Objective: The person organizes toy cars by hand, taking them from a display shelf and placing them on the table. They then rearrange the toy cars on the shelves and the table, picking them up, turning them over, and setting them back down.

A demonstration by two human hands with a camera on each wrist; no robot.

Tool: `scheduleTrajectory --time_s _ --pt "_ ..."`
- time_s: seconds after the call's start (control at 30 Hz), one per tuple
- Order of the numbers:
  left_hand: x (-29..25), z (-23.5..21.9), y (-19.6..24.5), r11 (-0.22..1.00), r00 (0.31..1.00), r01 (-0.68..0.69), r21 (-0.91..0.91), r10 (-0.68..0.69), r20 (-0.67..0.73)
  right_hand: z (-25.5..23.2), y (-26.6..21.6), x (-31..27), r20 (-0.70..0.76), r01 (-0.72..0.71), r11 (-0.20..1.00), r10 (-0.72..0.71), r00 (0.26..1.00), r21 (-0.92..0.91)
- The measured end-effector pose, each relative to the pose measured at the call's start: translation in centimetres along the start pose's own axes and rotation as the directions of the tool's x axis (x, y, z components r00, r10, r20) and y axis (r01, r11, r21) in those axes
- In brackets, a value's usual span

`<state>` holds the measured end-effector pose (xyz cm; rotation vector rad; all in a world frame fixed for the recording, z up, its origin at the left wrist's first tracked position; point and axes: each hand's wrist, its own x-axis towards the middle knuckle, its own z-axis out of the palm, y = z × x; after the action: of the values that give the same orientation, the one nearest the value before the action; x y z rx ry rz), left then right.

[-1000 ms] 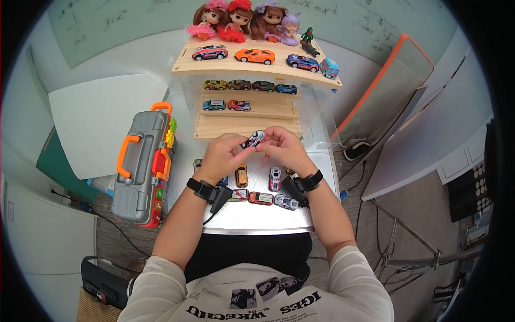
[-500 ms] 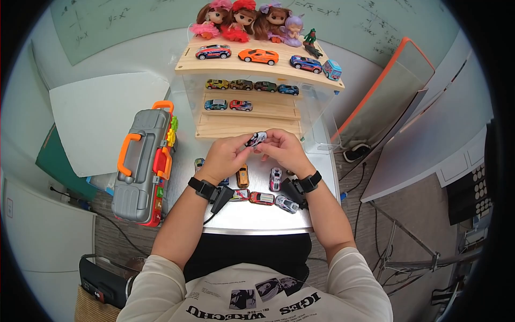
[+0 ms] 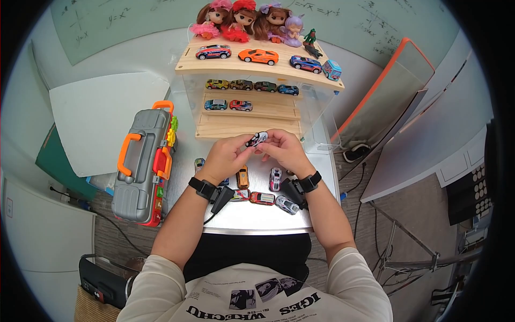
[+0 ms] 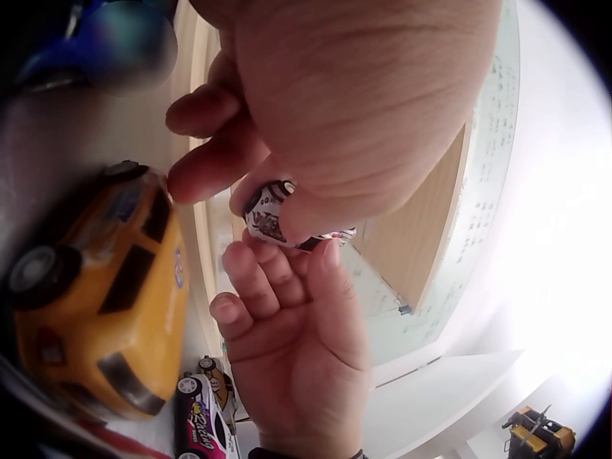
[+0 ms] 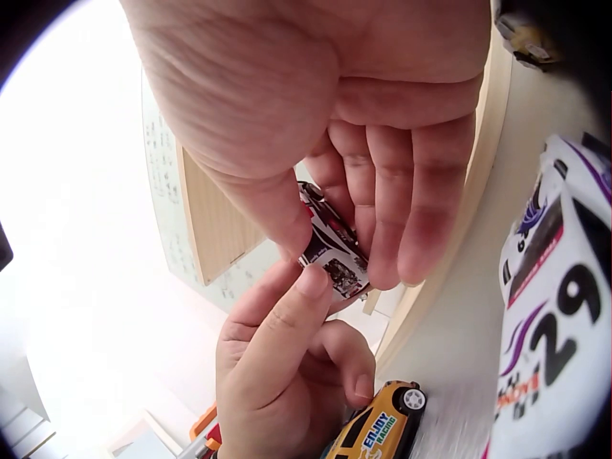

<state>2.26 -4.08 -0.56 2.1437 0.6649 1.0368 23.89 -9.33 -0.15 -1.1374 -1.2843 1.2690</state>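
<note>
A white and black toy car (image 3: 257, 139) with printed graphics is held up between both hands, in front of the lowest shelf. My left hand (image 3: 229, 156) pinches its left end between thumb and fingers. On the other end, my right hand (image 3: 287, 151) grips it with thumb and curled fingers. The right wrist view shows the toy car's (image 5: 335, 251) dark window and printed side, with both thumbs on it. Beneath the hands stand a yellow toy car (image 3: 243, 176) and a white toy car with purple markings (image 3: 276, 179).
A wooden shelf unit (image 3: 204, 130) with clear sides holds toy cars in rows, with dolls (image 3: 240, 21) on top. A grey toy toolbox (image 3: 140, 166) with orange handles stands on the left. Near the table's front edge lie a red toy car (image 3: 262, 198) and a silver-white one (image 3: 287, 205).
Between the hands, the white and black toy car has turned to a flatter angle. Both hands keep their hold on it. The head view has shifted slightly.
</note>
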Motion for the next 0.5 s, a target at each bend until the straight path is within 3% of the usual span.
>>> scheduleTrajectory --time_s 0.5 --pt "-0.04 0.1 -0.14 0.999 0.998 -0.048 0.011 0.048 -0.034 0.29 0.08 0.07 -0.004 0.02 0.998 -0.02 1.0 0.054"
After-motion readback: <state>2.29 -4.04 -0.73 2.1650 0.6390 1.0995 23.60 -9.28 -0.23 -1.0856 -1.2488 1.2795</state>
